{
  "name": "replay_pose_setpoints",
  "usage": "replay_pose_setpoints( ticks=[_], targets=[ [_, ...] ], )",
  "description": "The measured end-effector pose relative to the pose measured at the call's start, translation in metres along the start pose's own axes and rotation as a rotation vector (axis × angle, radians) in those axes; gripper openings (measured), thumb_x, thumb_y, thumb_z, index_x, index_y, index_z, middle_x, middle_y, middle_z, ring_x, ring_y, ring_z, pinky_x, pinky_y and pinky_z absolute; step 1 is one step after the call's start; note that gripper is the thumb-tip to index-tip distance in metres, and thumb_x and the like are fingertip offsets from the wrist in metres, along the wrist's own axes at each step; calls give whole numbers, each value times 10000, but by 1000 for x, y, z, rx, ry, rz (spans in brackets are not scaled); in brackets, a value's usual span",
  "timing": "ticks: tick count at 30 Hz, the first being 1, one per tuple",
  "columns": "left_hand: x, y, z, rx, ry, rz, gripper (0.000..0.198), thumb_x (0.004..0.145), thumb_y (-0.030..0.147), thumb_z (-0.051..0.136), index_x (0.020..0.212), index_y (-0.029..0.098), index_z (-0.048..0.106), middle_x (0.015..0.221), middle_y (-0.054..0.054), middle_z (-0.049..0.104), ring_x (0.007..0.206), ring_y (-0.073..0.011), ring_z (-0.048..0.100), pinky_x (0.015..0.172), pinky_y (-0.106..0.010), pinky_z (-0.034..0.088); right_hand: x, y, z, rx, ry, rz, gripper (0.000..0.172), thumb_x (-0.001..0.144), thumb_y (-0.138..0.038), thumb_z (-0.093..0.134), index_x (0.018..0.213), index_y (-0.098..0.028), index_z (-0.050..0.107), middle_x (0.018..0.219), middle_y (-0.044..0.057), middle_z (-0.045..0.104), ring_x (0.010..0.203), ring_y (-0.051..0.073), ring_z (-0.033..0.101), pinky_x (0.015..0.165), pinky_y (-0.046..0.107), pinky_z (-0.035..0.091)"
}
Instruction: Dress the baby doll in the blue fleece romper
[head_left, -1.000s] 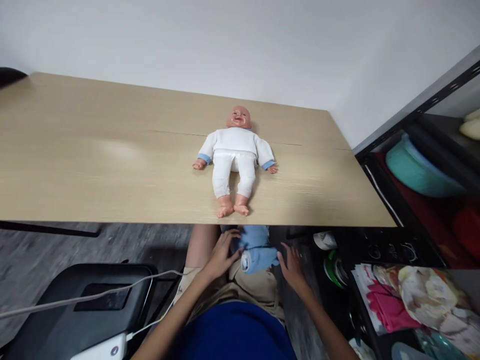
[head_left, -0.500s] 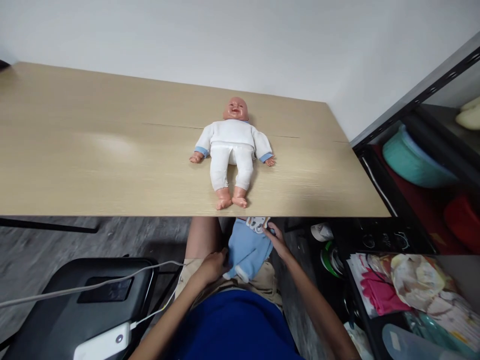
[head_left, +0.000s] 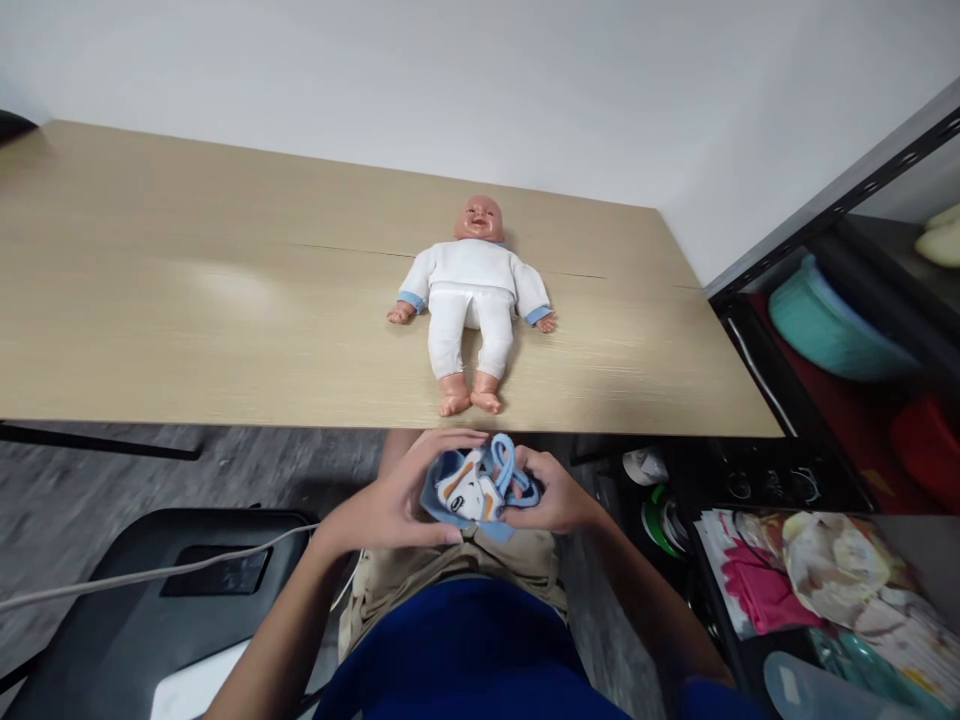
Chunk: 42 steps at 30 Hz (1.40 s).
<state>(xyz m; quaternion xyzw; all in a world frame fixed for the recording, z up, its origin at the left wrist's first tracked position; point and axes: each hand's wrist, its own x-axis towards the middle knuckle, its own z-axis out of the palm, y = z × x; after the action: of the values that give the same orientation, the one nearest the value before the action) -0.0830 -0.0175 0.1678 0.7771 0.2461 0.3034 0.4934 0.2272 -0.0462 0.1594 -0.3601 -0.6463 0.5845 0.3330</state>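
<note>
Bunched small blue baby overalls (head_left: 472,490) hang over my lap, just below the table's front edge. A white animal face and looped blue straps show on them. My left hand (head_left: 394,500) curves round their left side, thumb below and fingers above. On the right side my right hand (head_left: 551,490) pinches the fabric by the straps. A bald baby doll (head_left: 472,290) lies face up on the table (head_left: 225,330), feet towards me. It wears a white top with blue cuffs and white trousers, and its feet are bare.
At my left is a black chair (head_left: 97,590) with a phone (head_left: 217,570), a white power bank (head_left: 199,685) and a cable (head_left: 150,577). To the right, a black shelf holds a teal basin (head_left: 832,320), a red container (head_left: 930,440), and pink cloth (head_left: 765,585) among bags.
The overalls have been lifted from my lap and bunched, and the straps now show. My left hand has come up and around their left side; my right hand has turned inward.
</note>
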Motion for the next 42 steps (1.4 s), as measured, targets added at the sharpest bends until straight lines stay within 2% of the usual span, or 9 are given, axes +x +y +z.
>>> replay_pose_setpoints(
  ticks=[7,12,16,20,24,28,33,38,42],
  targets=[
    [39,-4,-38,23,18,188,216,1057,372,968,1095,197,847,1006,-47,808,966,-204,762,914,-314,619,39,-30,-7,81,106,-264,605,945,-374,1013,791,-285,435,903,9,747,833,189,692,787,334,593],
    [35,15,-51,26,116,286,148,1091,314,934,1097,202,837,1155,-90,828,1090,-207,795,966,-308,643,42,-31,-18,-58,217,-395,442,956,-412,1027,933,-274,608,946,-9,682,808,174,645,760,316,585],
    [38,23,-55,29,39,277,123,1164,336,842,1159,216,817,1109,-66,856,1054,-202,826,964,-311,647,50,-42,-24,-364,-20,-369,570,960,-499,1051,1405,-275,776,1284,97,761,1153,259,764,969,380,664],
    [41,32,-69,115,38,203,208,1202,433,784,1210,225,796,1124,-71,856,1059,-224,821,935,-325,630,71,-50,-23,-525,-132,-502,94,1122,-316,860,1139,-233,818,1191,106,772,1250,273,778,1122,411,632],
    [35,30,-87,175,-2,41,274,1139,481,854,1188,222,779,1153,-70,819,1059,-239,770,938,-342,615,87,-66,-26,-449,-113,-601,217,1103,-394,911,1029,-245,773,1150,76,805,1175,253,778,1190,443,595],
    [31,24,-89,60,17,44,325,1184,484,775,1028,201,732,991,-39,761,931,-209,708,871,-327,588,91,-84,-37,-367,-132,-406,334,1082,-501,930,986,-234,754,1024,44,789,971,222,727,1004,375,637],
    [49,35,-83,60,81,-75,281,1219,463,710,1295,195,751,1194,-76,826,1060,-226,757,999,-355,615,94,-80,-62,-326,-231,-195,435,995,-604,988,1060,-195,853,917,13,813,856,202,718,826,301,609],
    [75,34,-86,75,-133,-33,361,1140,479,847,1381,213,810,1404,-133,842,1332,-319,785,1189,-437,629,96,-65,-89,-276,-241,-119,380,1036,-551,946,1136,-186,902,1023,33,892,887,212,776,835,316,633],
    [84,32,-83,84,-42,32,261,1136,443,857,1267,217,851,1333,-123,831,1231,-290,801,1126,-401,664,97,-57,-100,-238,-289,-92,355,1001,-505,990,1183,-219,888,1066,27,896,931,224,793,889,344,671]
  ],
)
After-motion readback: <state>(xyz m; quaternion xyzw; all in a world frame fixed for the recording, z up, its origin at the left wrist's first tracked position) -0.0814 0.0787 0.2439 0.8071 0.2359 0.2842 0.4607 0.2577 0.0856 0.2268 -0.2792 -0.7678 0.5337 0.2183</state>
